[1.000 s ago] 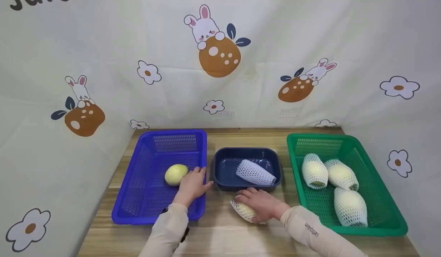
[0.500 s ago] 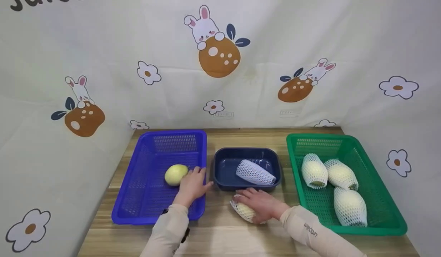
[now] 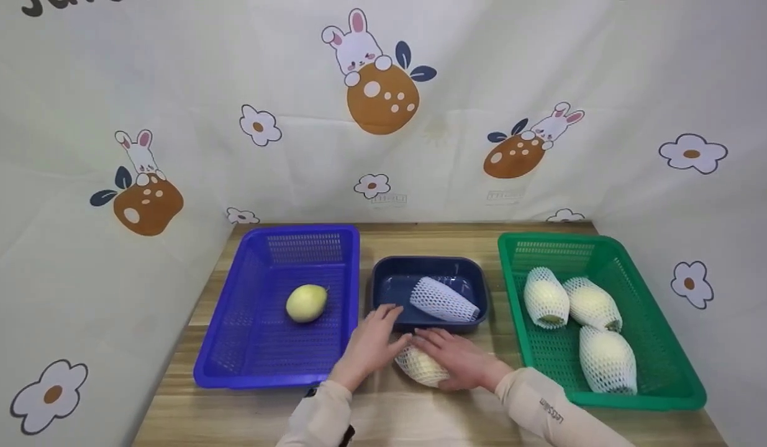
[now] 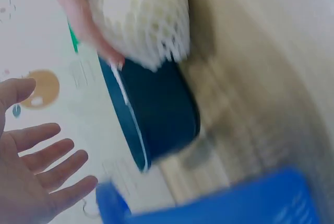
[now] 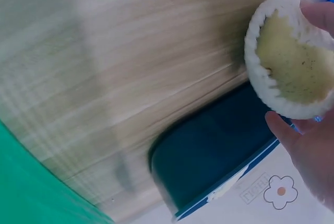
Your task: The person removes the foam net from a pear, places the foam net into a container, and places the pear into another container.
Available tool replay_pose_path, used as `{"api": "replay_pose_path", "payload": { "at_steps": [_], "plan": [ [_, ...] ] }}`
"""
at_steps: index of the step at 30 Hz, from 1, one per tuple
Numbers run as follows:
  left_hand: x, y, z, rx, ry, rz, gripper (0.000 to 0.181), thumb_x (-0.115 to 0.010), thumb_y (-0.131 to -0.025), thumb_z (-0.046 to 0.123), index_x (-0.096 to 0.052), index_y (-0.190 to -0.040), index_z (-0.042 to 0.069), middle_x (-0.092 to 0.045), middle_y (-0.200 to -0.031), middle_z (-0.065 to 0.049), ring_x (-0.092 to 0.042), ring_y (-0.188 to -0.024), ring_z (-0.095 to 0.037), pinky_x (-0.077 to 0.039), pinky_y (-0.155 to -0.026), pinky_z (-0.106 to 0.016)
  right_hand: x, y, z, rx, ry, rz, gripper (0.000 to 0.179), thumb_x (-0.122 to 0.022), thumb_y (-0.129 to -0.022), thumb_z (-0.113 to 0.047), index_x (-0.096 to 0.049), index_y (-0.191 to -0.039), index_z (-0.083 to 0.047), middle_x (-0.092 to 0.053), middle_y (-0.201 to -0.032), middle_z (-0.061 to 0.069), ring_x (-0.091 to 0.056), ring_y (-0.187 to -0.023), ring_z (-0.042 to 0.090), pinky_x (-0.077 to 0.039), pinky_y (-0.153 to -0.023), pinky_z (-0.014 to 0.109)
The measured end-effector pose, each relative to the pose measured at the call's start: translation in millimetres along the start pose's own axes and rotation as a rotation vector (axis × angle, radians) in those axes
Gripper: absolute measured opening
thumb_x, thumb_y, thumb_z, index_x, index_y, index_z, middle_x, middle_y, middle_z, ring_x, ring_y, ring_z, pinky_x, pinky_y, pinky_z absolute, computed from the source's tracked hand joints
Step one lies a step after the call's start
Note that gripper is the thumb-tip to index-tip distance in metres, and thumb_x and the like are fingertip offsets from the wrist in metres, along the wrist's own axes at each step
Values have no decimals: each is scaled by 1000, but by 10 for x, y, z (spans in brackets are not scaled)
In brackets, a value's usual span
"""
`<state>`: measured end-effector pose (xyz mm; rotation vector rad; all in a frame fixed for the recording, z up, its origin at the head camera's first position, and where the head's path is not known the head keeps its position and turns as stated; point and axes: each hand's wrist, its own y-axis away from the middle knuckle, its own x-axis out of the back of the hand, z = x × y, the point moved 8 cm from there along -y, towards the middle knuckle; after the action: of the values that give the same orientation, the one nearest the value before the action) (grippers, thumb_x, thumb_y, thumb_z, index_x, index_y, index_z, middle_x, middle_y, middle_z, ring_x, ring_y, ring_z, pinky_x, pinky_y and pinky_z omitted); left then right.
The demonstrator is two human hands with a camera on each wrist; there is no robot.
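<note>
In the head view a yellow-green pear in a white foam net sleeve (image 3: 422, 370) lies on the wooden table. My right hand (image 3: 462, 360) holds this netted pear from its right side, thumb and fingers around it. The right wrist view shows the pear's bare speckled end (image 5: 292, 65) ringed by the net's edge. My left hand (image 3: 369, 344) is at the left of the netted pear, its fingers spread and holding nothing, as the left wrist view confirms. Inside the blue basket (image 3: 354, 273) lies one bare pear (image 3: 306, 303).
A dark blue tray (image 3: 428, 261) just behind my hands contains foam net sleeves (image 3: 444, 300). On the right, a green basket (image 3: 662, 316) has three netted pears (image 3: 608, 360) in it. A printed cloth (image 3: 445, 149) hangs behind the table.
My left hand has left the bare pear in the blue basket and moved right, over to the netted pear. The right hand stays on that pear, nearly still.
</note>
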<state>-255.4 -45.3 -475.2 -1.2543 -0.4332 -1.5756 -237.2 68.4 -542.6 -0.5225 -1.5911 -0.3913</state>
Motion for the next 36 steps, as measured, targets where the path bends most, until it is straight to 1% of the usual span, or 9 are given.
{"api": "replay_pose_path", "payload": {
  "at_steps": [2, 5, 11, 15, 20, 22, 29, 34, 36],
  "plan": [
    [-97, 47, 42, -1, 35, -16, 50, -61, -80, 30, -51, -119, 0, -50, -114, -13, -51, -99, -30, -43, -80, -42, 18, 45, 3, -4, -42, 29, 91, -74, -62, -33, -30, -135, -3, -34, -134, 18, -34, -118, 33, -33, -92, 44],
    [-256, 114, 53, 24, 66, -53, 52, -61, -80, 29, -49, -121, -1, -49, -115, -13, -51, -100, -31, -43, -81, -42, 30, 112, 18, -24, -113, 52, 88, -73, -64, -31, -30, -134, 0, -34, -132, 21, -35, -117, 34, -33, -92, 45],
    [-539, 238, -27, 103, 121, -141, 59, -63, -79, 29, -44, -124, -4, -47, -118, -17, -48, -104, -33, -39, -86, -44, 11, 197, 58, -100, -228, 38, 86, -71, -68, -28, -27, -136, -1, -30, -134, 22, -37, -116, 37, -35, -90, 47],
    [-656, 288, -78, 144, 156, -179, 60, -62, -79, 28, -42, -125, -5, -47, -117, -19, -49, -103, -34, -38, -87, -44, 14, 216, 64, -146, -275, 48, 84, -69, -70, -34, -27, -136, -4, -28, -136, 20, -38, -115, 35, -36, -89, 46],
    [-720, 309, -97, 159, 186, -195, 58, -61, -80, 30, -44, -125, -1, -49, -114, -18, -50, -99, -35, -40, -84, -45, -2, 216, 78, -207, -304, 91, 79, -65, -74, -41, -30, -136, -6, -30, -136, 19, -41, -113, 35, -38, -86, 47],
    [-737, 313, -94, 147, 208, -195, 56, -61, -80, 30, -45, -125, 0, -50, -114, -19, -50, -99, -35, -39, -84, -45, -9, 226, 84, -216, -308, 114, 78, -65, -75, -41, -31, -136, -6, -31, -135, 20, -42, -112, 35, -38, -86, 47],
    [-773, 336, -86, 111, 277, -198, 56, -61, -80, 30, -45, -123, -2, -51, -115, -19, -48, -104, -31, -36, -88, -46, 19, 291, 88, -200, -306, 201, 74, -68, -74, -37, -38, -132, -3, -37, -133, 17, -48, -107, 31, -43, -82, 42],
    [-778, 339, -69, 90, 316, -191, 59, -64, -78, 29, -44, -124, -1, -49, -118, -18, -47, -107, -30, -34, -90, -45, 70, 341, 73, -168, -256, 299, 62, -68, -74, -37, -49, -125, -6, -47, -125, 11, -53, -102, 26, -47, -75, 39],
    [-785, 334, -66, 100, 345, -196, 61, -65, -78, 29, -42, -126, 0, -48, -120, -17, -45, -109, -30, -33, -91, -44, 96, 357, 63, -150, -235, 349, 56, -67, -75, -36, -53, -121, -7, -51, -122, 10, -54, -101, 25, -47, -75, 38]
  ]
}}
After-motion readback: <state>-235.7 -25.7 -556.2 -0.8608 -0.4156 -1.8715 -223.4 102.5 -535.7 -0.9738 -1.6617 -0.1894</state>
